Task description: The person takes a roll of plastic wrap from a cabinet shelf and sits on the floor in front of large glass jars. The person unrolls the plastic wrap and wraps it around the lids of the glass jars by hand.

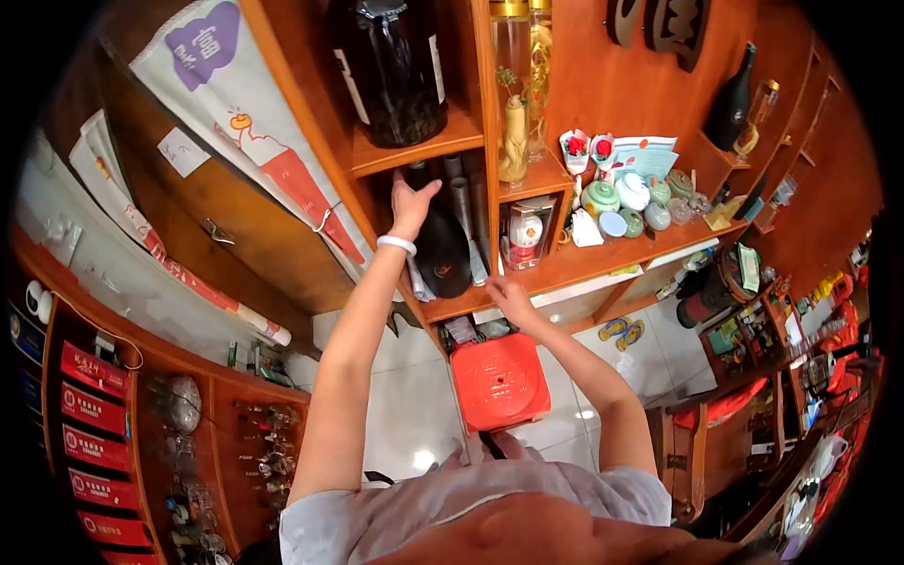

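My left hand [411,206], with a white bangle at the wrist, reaches into a shelf compartment and lies against the upper left side of a large black bottle [443,247]. Its thumb is spread away from the fingers. Grey rolled items [460,195] stand behind and to the right of the bottle. My right hand [509,298] is at the shelf's front edge, right of the bottle's base, with its fingers partly curled. Whether anything small is between those fingers cannot be made out. A boxed white bottle [525,233] stands in the compartment to the right.
Below the shelf is a red plastic stool [499,381] on the tiled floor. A large dark jar [386,80] stands above. Several small teapots [633,193] sit on the right-hand shelf. Slippers [630,334] lie on the floor. Wooden cabinet doors [221,188] are at the left.
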